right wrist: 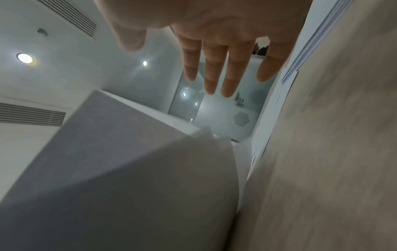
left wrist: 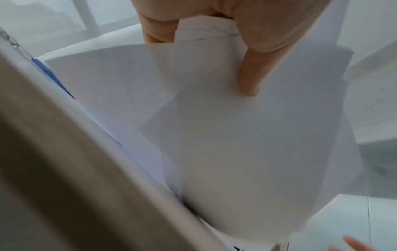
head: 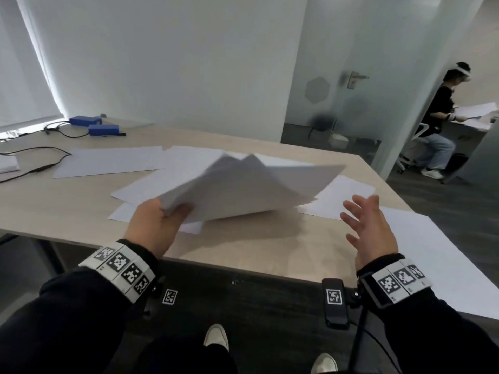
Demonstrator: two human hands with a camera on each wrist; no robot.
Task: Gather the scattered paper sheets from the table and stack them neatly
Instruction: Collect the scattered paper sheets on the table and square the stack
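My left hand (head: 164, 217) pinches one corner of a loose bundle of white paper sheets (head: 243, 187), lifted off the wooden table (head: 67, 209) and fanned unevenly. In the left wrist view my thumb lies on top of the bundle (left wrist: 236, 144) and my fingers (left wrist: 154, 32) curl under it. My right hand (head: 364, 225) hovers open to the right of the bundle, fingers (right wrist: 214, 68) spread and straight, touching nothing. More sheets (head: 108, 160) lie flat and scattered on the table, with another sheet (head: 345, 198) near my right hand and a large one (head: 445, 255) overhanging the right corner.
Two blue boxes (head: 104, 129) with black cables (head: 40, 155) sit at the table's far left. A glass door (head: 337, 98) and another seated person (head: 437, 122) are beyond the table's right side. My feet stand at the table's near edge.
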